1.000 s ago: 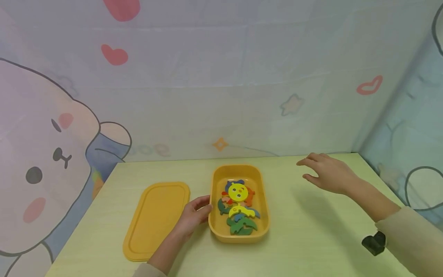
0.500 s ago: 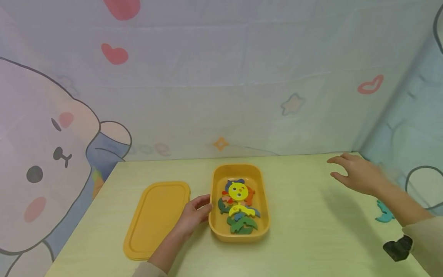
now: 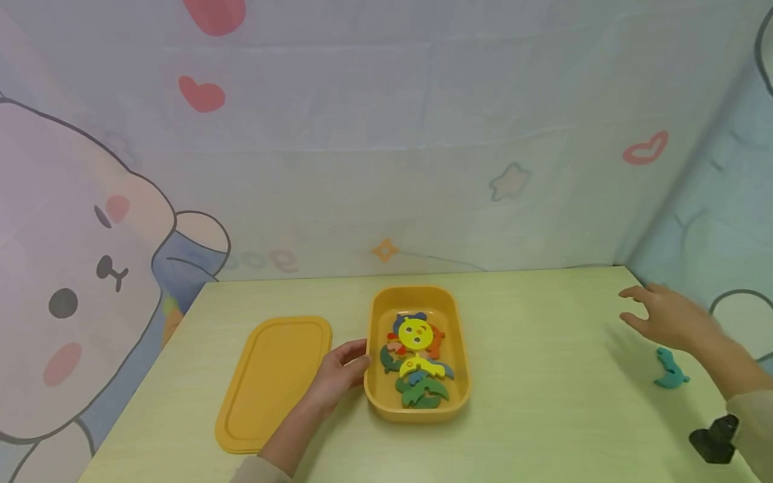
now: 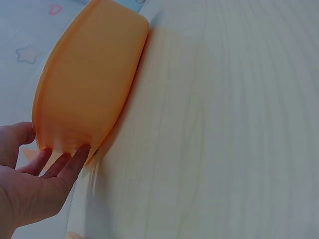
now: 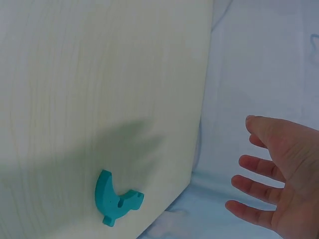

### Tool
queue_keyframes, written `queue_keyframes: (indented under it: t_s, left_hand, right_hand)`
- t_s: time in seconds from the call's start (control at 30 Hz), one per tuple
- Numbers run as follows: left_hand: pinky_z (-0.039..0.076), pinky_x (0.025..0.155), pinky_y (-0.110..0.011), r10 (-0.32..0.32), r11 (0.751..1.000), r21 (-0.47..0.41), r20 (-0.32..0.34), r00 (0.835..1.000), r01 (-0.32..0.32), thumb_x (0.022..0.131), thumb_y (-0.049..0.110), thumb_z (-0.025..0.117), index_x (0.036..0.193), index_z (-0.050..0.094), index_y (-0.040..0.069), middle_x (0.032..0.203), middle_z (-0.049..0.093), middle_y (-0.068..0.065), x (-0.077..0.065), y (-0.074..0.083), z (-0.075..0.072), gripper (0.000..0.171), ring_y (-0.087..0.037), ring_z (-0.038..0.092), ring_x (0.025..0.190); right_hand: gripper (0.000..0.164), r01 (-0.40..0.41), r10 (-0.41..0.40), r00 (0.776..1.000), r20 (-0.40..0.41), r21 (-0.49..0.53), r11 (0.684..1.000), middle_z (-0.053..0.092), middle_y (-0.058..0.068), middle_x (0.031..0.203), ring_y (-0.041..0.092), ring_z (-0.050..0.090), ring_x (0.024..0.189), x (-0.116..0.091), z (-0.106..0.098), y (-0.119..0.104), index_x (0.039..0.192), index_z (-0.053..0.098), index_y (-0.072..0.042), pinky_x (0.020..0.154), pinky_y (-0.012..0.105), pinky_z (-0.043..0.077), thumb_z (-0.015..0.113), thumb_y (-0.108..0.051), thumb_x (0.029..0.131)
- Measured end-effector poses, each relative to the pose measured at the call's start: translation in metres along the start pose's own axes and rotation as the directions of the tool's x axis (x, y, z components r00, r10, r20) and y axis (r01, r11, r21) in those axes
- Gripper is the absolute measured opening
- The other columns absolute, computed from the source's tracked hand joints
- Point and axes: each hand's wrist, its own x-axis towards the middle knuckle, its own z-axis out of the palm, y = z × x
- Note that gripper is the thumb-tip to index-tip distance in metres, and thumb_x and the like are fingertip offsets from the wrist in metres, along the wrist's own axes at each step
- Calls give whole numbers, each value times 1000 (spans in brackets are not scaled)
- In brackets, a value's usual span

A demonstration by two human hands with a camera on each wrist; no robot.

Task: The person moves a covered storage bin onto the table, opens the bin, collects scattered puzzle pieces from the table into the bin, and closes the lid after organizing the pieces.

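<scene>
At the middle of the table stands a yellow box (image 3: 418,414) holding several coloured animal-shaped pieces. On top of them lie a round yellow chick-face piece (image 3: 415,335), a yellow curved piece (image 3: 423,367) and a green crocodile-like piece (image 3: 425,392). My left hand (image 3: 340,376) rests against the box's left side, fingertips touching its outer wall (image 4: 94,74) and thumb at the rim. Over the table's right edge hovers my right hand (image 3: 670,315), fingers spread and nothing held. Below it on the table lies a teal curved animal-shaped piece (image 5: 112,199).
A flat yellow lid (image 3: 274,386) lies left of the box. Behind the pale wooden table (image 3: 543,422) hangs a printed curtain (image 3: 338,134), with another along the right side. Something black (image 3: 715,439) sits by the right sleeve.
My right hand has moved right, away from the box, toward the table's right edge. The teal piece has come into view below the forearm. My left hand and the box stay put.
</scene>
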Motion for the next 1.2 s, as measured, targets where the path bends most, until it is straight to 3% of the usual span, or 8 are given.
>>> queue_keyframes:
  t_s: [0.27,0.4,0.6,0.93,1.2]
  left_hand:
    - [53,83,-33,-2,1000,3,7,1000,2,93,15,53,133,44,1,133,46,-19,-2,2,0,43,-27,54,111]
    - [53,83,-32,-4,1000,2,5,1000,4,93,15,54,133,45,1,133,47,-19,-1,1,0,44,-26,55,110]
    - [53,83,-33,5,1000,-10,5,1000,-5,92,15,54,132,45,1,132,47,-19,0,-2,-1,43,-26,55,109]
    - [53,83,-32,7,1000,-8,6,1000,-7,92,16,54,132,46,1,132,47,-19,0,-2,-1,43,-27,56,109]
    - [53,84,-33,8,1000,-7,4,1000,-8,93,16,53,133,45,2,134,46,-19,-3,1,0,43,-30,54,113]
  right_hand:
    - [55,-114,115,991,71,-10,993,46,38,109,36,57,72,-12,10,17,122,46,7,55,45,47,59,-34,87]
    - [62,-148,146,983,111,6,989,42,43,111,42,56,74,-17,17,23,123,42,11,57,48,46,59,-37,87]
    - [64,-171,163,975,149,42,984,36,46,111,39,56,68,-25,28,29,123,38,13,56,48,46,58,-36,88]
    - [66,-188,175,963,204,43,981,33,49,114,61,47,90,-37,45,42,122,39,13,62,58,45,56,-40,88]
    - [69,-200,188,949,253,23,979,41,47,108,62,43,95,-45,61,55,119,42,11,64,63,44,57,-47,86]
